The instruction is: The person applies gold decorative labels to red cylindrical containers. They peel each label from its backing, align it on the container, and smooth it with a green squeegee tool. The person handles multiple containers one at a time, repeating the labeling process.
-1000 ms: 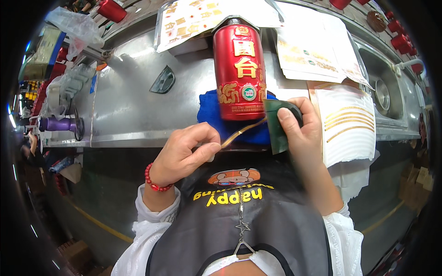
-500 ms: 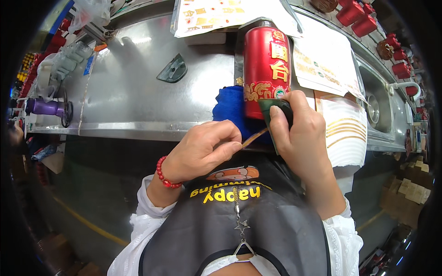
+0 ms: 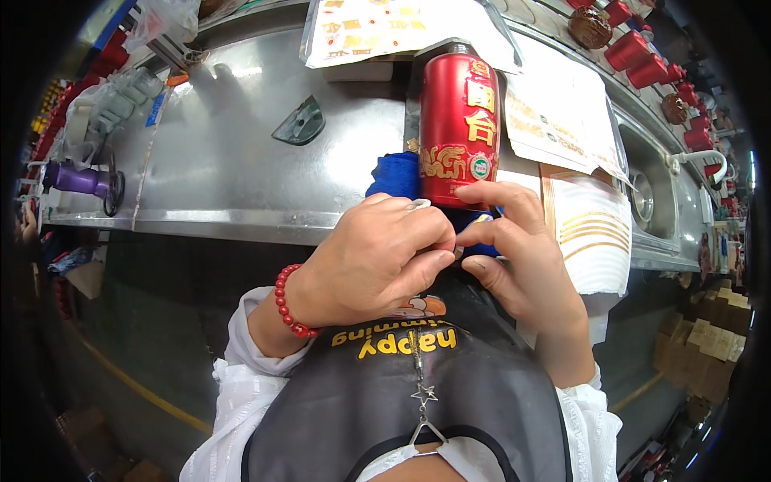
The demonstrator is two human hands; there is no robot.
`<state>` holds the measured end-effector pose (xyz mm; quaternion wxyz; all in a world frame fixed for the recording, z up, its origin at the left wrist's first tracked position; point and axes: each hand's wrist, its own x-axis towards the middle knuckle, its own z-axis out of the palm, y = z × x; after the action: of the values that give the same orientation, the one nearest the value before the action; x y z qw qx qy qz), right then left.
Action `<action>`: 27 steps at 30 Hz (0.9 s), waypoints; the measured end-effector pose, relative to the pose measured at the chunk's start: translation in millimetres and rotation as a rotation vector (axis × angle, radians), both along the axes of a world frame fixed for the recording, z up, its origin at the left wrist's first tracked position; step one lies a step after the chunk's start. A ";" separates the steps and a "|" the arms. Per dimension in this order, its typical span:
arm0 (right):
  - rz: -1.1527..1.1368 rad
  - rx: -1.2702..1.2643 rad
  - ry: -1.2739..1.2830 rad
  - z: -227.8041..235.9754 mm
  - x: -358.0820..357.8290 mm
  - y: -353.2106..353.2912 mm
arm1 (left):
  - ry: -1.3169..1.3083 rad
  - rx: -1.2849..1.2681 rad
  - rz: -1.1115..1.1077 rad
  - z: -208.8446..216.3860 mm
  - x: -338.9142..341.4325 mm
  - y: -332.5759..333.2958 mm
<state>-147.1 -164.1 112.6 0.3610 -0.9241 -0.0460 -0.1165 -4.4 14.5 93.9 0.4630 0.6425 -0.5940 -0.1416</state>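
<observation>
A red bottle [image 3: 458, 128] with raised gold decoration and a dark neck lies on the steel counter, its base toward me. Under and beside it is a blue cloth [image 3: 393, 174]. My left hand [image 3: 373, 261] is closed just below the base, pinching a thin gold-brown strip [image 3: 459, 251], mostly hidden by the fingers. Something whitish [image 3: 418, 205] shows at its knuckles. My right hand [image 3: 522, 257] is by the base, fingers bent but apart, one fingertip against the bottle and another close to the left fingers. No scraper shows in it.
A second green scraper-like piece [image 3: 299, 122] lies on the steel counter [image 3: 241, 161], left of the bottle. Printed sheets [image 3: 562, 120] lie behind and to the right. A sink [image 3: 642, 197] is far right; a purple appliance [image 3: 76, 178] stands far left.
The dark green scraper has left my right hand, whose fingers have spread near the base. My left hand has moved right and up, closing over the strip, which is now mostly covered.
</observation>
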 end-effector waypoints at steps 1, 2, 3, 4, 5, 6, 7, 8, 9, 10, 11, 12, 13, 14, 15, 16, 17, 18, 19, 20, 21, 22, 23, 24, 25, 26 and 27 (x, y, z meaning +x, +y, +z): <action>-0.011 -0.011 0.008 -1.3 -2.7 -4.1 | 0.001 -0.004 0.004 0.3 -1.0 -2.1; -0.015 0.010 0.011 -3.6 -5.1 -6.9 | 0.003 -0.008 0.007 0.5 -1.9 -4.2; -0.022 0.030 0.016 -6.9 -8.1 -9.0 | 0.002 -0.007 0.013 -0.1 -2.8 -6.3; -0.029 0.050 0.021 -9.3 -10.3 -11.2 | 0.001 -0.006 0.019 -0.8 -3.5 -8.3; -0.045 0.055 0.019 -10.7 -12.1 -13.9 | 0.000 -0.006 0.025 -1.7 -3.9 -9.8; -0.056 0.061 0.017 -12.1 -13.4 -16.4 | 0.014 -0.001 0.031 -3.7 -4.0 -10.7; -0.068 0.068 0.015 -13.0 -13.9 -18.0 | 0.029 0.004 0.038 -6.2 -3.6 -11.7; -0.088 0.059 0.005 -13.1 -13.5 -18.9 | 0.043 0.009 0.044 -7.3 -3.3 -12.5; -0.110 0.051 -0.004 -13.1 -13.4 -19.8 | 0.048 0.013 0.049 -7.3 -3.4 -12.6; -0.132 0.042 -0.012 -13.0 -13.4 -20.3 | 0.053 0.018 0.054 -6.8 -3.4 -12.2; -0.178 0.063 -0.018 -13.1 -10.2 -14.7 | 0.057 0.022 0.060 -6.1 -3.3 -12.0; -0.139 0.070 -0.033 -14.3 -9.1 -11.0 | 0.030 0.014 0.045 -4.1 -4.1 -12.6; -0.100 0.077 -0.049 -15.7 -6.3 -9.5 | 0.003 0.005 0.030 -0.2 -3.7 -14.1; -0.062 0.085 -0.065 -17.1 -4.6 -9.3 | -0.024 -0.004 0.014 2.8 -3.4 -15.2; -0.031 0.067 -0.055 -17.0 -2.5 -10.7 | -0.032 0.002 0.014 5.3 -2.0 -15.8; -0.036 0.085 -0.045 -17.9 -3.3 -12.6 | -0.023 0.007 0.016 5.4 -0.8 -16.0; -0.041 0.102 -0.036 -19.6 -5.4 -15.2 | -0.013 0.011 0.018 5.3 0.3 -16.0; -0.043 0.120 -0.029 -21.6 -6.4 -16.7 | -0.006 0.015 0.021 5.2 0.8 -15.5; -0.058 0.174 -0.010 -23.5 -7.0 -16.4 | 0.005 0.043 0.030 5.0 0.4 -14.5; -0.060 0.185 -0.010 -23.3 -7.3 -16.4 | 0.018 0.055 0.032 5.4 0.2 -13.6; -0.062 0.193 -0.009 -21.9 -7.7 -17.2 | 0.033 0.064 0.033 5.8 0.1 -13.4; -0.064 0.202 -0.007 -21.1 -8.0 -17.9 | 0.048 0.074 0.034 6.2 -0.1 -13.2; -0.064 0.204 -0.011 -21.0 -8.1 -18.8 | 0.090 0.089 0.036 5.8 -0.3 -13.0; -0.061 0.204 -0.014 -20.8 -7.9 -20.0 | 0.133 0.102 0.042 4.0 -0.8 -12.5; -0.057 0.204 -0.017 -20.6 -7.6 -20.6 | 0.176 0.114 0.048 2.1 -1.1 -11.9; -0.086 0.198 -0.021 -20.4 -7.9 -20.1 | 0.200 0.121 0.039 0.1 -1.1 -11.2; -0.114 0.193 -0.027 -20.5 -8.1 -19.0 | 0.224 0.129 0.032 -2.0 -0.3 -10.5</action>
<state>-155.2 -183.2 92.1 0.4405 -0.8845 0.0132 -0.1529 -4.7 4.0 91.8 0.4863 0.6605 -0.5179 -0.2429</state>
